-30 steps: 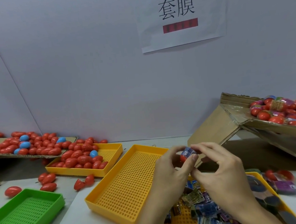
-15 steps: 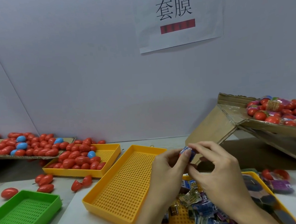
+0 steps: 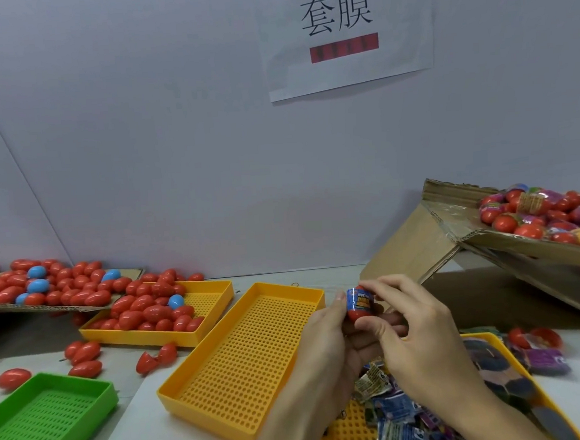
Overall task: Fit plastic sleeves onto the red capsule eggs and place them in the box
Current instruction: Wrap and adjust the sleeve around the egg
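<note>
While both hands pinch sleeved egg [image 3: 359, 303], left hand [image 3: 328, 341], right hand [image 3: 424, 341] above tray rim [image 3: 316, 292].

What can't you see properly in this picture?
Head view only:
- Red egg: its underside is hidden by the left hand and right hand.
- Sleeve print: too small to read.
- Cardboard box: cut off by the right edge.
- Sign: red bar blurred.
</note>
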Demonstrator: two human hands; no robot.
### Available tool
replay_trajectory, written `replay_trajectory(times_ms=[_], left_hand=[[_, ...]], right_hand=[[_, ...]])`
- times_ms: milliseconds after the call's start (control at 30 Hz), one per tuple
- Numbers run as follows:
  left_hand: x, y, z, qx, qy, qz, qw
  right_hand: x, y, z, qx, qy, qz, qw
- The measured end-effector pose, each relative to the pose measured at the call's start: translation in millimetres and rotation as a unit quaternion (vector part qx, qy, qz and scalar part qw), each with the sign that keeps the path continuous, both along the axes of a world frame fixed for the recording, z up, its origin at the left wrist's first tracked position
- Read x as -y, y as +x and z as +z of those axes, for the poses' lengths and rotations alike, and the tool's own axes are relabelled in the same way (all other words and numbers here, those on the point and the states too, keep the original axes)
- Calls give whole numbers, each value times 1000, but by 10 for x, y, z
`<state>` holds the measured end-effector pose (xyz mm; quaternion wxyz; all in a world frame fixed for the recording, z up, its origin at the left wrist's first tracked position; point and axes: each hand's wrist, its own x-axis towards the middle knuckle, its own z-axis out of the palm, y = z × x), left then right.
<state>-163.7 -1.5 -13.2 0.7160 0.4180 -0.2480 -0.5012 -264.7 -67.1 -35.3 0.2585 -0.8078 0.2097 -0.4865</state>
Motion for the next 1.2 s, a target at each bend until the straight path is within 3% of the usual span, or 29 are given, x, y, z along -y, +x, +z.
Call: replay_trajectory(times_ms=[300, 467, 800, 1200], left_hand=[[33, -159, 0, -56, 20, 37, 998], [35, -176, -16, -42, 34, 41, 998], [69, -123, -46, -9, 33, 82, 996], [158, -233, -142, 24, 72, 135, 988]], right_hand=[[22, 17, -42, -11, -9, -34, 999], [45, 18, -59, -4, -3, -32, 999], [-5, 44, -19, 32, 86, 64, 994], [44, 53, -111, 13, 19, -4, 1000]])
